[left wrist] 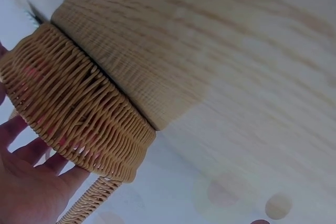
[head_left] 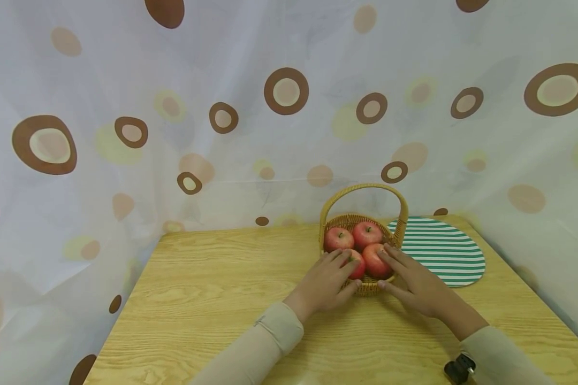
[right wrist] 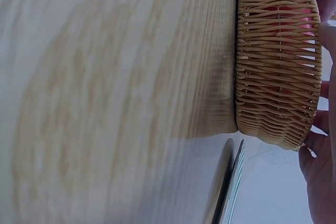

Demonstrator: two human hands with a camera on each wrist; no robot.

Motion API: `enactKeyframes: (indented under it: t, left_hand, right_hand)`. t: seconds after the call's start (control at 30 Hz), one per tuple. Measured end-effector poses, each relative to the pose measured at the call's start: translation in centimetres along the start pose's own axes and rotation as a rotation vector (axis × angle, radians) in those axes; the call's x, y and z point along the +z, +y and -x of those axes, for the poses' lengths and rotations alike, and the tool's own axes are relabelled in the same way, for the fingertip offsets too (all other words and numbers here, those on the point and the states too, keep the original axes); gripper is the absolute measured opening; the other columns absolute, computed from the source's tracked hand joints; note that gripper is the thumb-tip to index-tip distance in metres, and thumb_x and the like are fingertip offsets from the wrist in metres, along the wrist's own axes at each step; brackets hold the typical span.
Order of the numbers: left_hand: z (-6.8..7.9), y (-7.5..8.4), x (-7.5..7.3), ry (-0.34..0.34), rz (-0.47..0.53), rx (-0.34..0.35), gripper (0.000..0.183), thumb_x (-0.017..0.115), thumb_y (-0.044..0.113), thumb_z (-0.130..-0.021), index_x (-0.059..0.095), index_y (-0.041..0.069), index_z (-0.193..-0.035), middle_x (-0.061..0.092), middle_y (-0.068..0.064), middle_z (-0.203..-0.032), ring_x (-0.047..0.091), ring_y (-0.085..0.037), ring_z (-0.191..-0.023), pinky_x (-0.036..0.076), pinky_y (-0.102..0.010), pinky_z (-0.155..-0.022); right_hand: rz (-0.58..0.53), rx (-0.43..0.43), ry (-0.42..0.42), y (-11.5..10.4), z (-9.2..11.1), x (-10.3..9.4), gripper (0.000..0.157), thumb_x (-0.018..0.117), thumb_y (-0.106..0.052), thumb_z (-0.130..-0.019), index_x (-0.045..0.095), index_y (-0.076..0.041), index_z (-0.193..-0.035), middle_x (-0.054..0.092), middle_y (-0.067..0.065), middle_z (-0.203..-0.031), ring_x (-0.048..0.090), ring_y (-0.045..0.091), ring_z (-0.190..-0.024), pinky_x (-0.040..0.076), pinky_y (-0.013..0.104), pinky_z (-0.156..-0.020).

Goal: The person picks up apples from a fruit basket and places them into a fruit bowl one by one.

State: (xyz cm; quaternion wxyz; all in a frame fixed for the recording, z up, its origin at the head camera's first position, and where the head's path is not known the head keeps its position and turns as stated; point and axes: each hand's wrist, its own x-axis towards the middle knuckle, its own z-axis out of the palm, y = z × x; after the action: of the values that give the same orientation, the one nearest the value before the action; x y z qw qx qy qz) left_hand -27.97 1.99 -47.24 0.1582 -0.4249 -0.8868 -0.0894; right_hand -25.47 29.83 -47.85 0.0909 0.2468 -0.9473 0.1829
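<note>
A wicker basket [head_left: 368,289] with a tall arched handle stands on the table and holds several red apples [head_left: 367,234]. At its front left, my left hand [head_left: 324,280] rests with relaxed fingers on the near left apple [head_left: 355,264], its thumb near the front rim. From the right, my right hand [head_left: 416,286] touches the near right apple [head_left: 377,261], its thumb also near the front rim. Both wrist views show the woven basket wall [left wrist: 79,103] with fingers spread along the rim. Apple red shows through the weave [right wrist: 278,56]. Parts of the near apples are hidden under the fingers.
A round green-and-white striped placemat [head_left: 443,251] lies to the right of the basket and partly behind it. The wooden table [head_left: 212,299] meets a white curtain [head_left: 250,155] with brown circles at the back and sides. A small black device [head_left: 458,369] sits at the right cuff.
</note>
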Motion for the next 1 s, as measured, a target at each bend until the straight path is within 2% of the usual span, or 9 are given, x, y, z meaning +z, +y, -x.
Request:
enactKeyframes:
  t: [0.47, 0.77, 1.0]
  left_hand:
    - [-0.11, -0.08, 0.00, 0.017, -0.063, 0.026, 0.048, 0.046, 0.044, -0.113, 0.061, 0.014, -0.148, 0.058, -0.012, -0.155, 0.055, -0.033, -0.145, 0.051, -0.049, -0.118]
    - [0.05, -0.04, 0.01, 0.004, -0.047, 0.023, 0.050, 0.046, 0.045, -0.113, 0.059, 0.015, -0.151, 0.056, -0.012, -0.157, 0.053, -0.034, -0.147, 0.050, -0.050, -0.119]
    - [0.11, -0.05, -0.24, 0.029, -0.016, 0.035, 0.049, 0.051, 0.043, -0.112, 0.061, 0.013, -0.149, 0.058, -0.015, -0.156, 0.054, -0.033, -0.147, 0.046, -0.048, -0.122]
  right_hand:
    - [-0.020, -0.009, -0.006, -0.12, -0.33, 0.12, 0.071, 0.065, -0.047, -0.105, 0.044, -0.010, -0.163, 0.035, 0.023, -0.171, 0.034, 0.052, -0.155, 0.036, 0.075, -0.117]
    - [-0.010, -0.004, -0.009, -0.36, -0.29, 0.04, 0.070, 0.065, -0.045, -0.105, 0.045, -0.010, -0.162, 0.037, 0.023, -0.170, 0.035, 0.051, -0.154, 0.039, 0.074, -0.116]
    - [-0.001, -0.006, -0.003, -0.46, -0.32, 0.05, 0.070, 0.065, -0.046, -0.105, 0.045, -0.009, -0.162, 0.038, 0.024, -0.169, 0.036, 0.052, -0.154, 0.039, 0.074, -0.116]
